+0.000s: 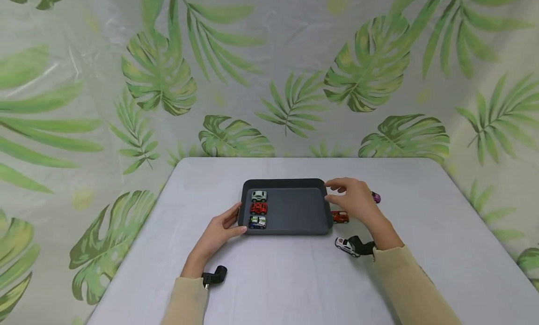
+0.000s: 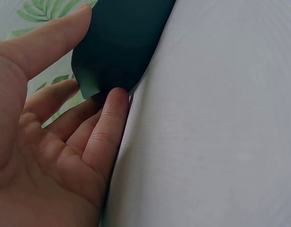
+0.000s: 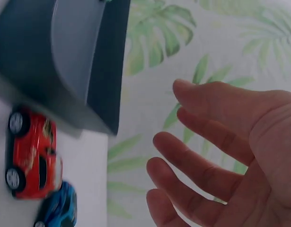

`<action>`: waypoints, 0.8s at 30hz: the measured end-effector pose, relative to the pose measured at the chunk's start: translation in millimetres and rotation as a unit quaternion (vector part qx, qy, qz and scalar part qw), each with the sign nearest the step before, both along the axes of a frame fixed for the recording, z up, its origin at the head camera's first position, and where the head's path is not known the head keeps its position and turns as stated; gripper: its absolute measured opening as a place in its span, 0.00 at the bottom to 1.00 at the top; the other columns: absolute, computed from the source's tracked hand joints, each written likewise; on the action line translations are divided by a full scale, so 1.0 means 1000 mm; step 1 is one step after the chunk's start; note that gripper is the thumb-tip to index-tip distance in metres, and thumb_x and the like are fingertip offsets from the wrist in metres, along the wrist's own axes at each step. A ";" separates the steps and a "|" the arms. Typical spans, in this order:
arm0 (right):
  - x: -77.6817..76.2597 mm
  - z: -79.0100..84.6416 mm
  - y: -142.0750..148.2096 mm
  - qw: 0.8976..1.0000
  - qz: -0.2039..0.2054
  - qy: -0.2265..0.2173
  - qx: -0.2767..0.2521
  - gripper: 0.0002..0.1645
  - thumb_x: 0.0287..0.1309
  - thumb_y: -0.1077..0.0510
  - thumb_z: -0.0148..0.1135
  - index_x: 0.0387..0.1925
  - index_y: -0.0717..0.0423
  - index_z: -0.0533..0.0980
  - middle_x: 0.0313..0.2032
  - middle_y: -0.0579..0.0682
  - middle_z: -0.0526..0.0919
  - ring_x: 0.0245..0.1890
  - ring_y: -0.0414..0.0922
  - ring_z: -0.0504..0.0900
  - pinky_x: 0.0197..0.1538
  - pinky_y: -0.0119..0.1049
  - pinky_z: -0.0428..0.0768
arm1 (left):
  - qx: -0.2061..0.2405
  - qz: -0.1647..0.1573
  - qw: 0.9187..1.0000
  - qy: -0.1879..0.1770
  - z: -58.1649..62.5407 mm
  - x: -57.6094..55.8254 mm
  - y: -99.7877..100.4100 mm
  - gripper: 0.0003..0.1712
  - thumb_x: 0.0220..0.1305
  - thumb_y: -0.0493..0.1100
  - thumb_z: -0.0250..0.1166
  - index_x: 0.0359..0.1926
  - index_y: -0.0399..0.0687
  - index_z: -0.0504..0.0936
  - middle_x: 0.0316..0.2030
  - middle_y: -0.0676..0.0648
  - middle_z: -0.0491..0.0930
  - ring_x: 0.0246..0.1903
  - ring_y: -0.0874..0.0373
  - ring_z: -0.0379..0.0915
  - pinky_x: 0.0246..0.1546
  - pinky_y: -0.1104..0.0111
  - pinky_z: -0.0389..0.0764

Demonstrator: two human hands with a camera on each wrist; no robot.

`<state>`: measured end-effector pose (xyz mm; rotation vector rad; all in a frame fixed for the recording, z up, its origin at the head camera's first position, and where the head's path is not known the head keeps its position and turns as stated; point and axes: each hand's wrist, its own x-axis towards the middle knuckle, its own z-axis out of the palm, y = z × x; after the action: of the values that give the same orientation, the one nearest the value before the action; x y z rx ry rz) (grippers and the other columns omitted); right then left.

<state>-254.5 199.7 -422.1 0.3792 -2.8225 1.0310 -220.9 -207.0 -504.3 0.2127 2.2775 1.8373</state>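
Observation:
A dark grey tray [image 1: 294,211] lies on the table with three toy cars in a column along its left side: a pale green car [image 1: 259,196], a red car [image 1: 258,208] and a white-and-green car [image 1: 258,222]. At its front left corner my left hand [image 1: 218,230] holds the tray, thumb on one side and fingers on the other. My right hand [image 1: 355,198] is over the tray's right end, nothing in it, its fingers parted and loosely bent. In the right wrist view the fingers [image 3: 197,170] stand apart from the tray's wall [image 3: 105,80].
Right of the tray stand a red toy truck [image 1: 340,217] and a purple car [image 1: 375,197], partly behind my hand. A white car [image 1: 347,246] sits nearer, by the right wrist camera [image 1: 363,246]. A blue car [image 3: 60,208] shows beside the red truck. Leaf-print cloth hangs behind the table.

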 end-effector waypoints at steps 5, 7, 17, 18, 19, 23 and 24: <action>-0.010 -0.009 0.019 1.000 -0.013 0.003 0.012 0.23 0.60 0.53 0.73 0.57 0.50 0.82 0.50 0.58 0.85 0.50 0.57 0.81 0.45 0.54 0.80 | 0.001 -0.004 1.000 0.006 -0.008 -0.005 -0.002 0.49 0.60 0.42 0.75 0.78 0.58 0.61 0.74 0.46 0.60 0.72 0.52 0.59 0.68 0.59 0.65; -0.014 -0.013 0.025 1.000 -0.025 -0.003 0.019 0.23 0.60 0.53 0.72 0.57 0.50 0.82 0.50 0.58 0.85 0.50 0.57 0.81 0.45 0.55 0.80 | 0.001 -0.004 1.000 0.010 -0.011 -0.005 -0.003 0.49 0.59 0.44 0.76 0.77 0.60 0.62 0.74 0.47 0.61 0.71 0.54 0.60 0.68 0.60 0.66; -0.025 -0.032 0.046 0.998 -0.044 -0.032 0.033 0.24 0.60 0.54 0.72 0.57 0.55 0.82 0.49 0.61 0.85 0.48 0.59 0.82 0.46 0.56 0.80 | -0.009 0.002 1.000 0.015 -0.009 -0.004 -0.002 0.48 0.59 0.46 0.76 0.77 0.63 0.62 0.73 0.48 0.63 0.71 0.54 0.61 0.68 0.59 0.66; -0.025 -0.034 0.047 0.998 -0.047 -0.033 0.034 0.24 0.59 0.54 0.72 0.56 0.54 0.82 0.49 0.61 0.85 0.48 0.59 0.82 0.46 0.56 0.80 | -0.010 0.001 1.000 0.015 -0.009 -0.004 -0.002 0.48 0.59 0.45 0.76 0.77 0.64 0.62 0.73 0.47 0.63 0.71 0.54 0.61 0.68 0.59 0.66; -0.025 -0.035 0.048 0.998 -0.048 -0.034 0.035 0.24 0.59 0.54 0.72 0.56 0.55 0.82 0.49 0.61 0.85 0.48 0.59 0.82 0.45 0.56 0.80 | -0.012 -0.001 1.000 0.016 -0.009 -0.004 -0.002 0.48 0.59 0.45 0.76 0.77 0.64 0.62 0.73 0.47 0.62 0.71 0.54 0.61 0.68 0.59 0.65; -0.026 -0.040 0.052 0.997 -0.050 -0.042 0.035 0.23 0.58 0.55 0.73 0.55 0.55 0.83 0.49 0.62 0.85 0.47 0.60 0.81 0.44 0.55 0.80 | -0.022 0.002 1.000 0.013 -0.009 -0.003 -0.003 0.48 0.59 0.46 0.76 0.76 0.66 0.62 0.73 0.48 0.63 0.71 0.55 0.61 0.67 0.61 0.66; -0.027 -0.041 0.052 0.997 -0.049 -0.045 0.035 0.23 0.58 0.55 0.73 0.55 0.55 0.83 0.49 0.62 0.85 0.47 0.60 0.81 0.43 0.55 0.81 | -0.024 0.004 1.000 0.013 -0.009 -0.003 -0.004 0.48 0.59 0.46 0.76 0.76 0.66 0.62 0.73 0.48 0.63 0.71 0.55 0.61 0.67 0.61 0.67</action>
<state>-282.0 251.8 -462.8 0.2028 -2.9295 0.9547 -223.9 -210.5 -512.8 0.2212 2.3409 1.7904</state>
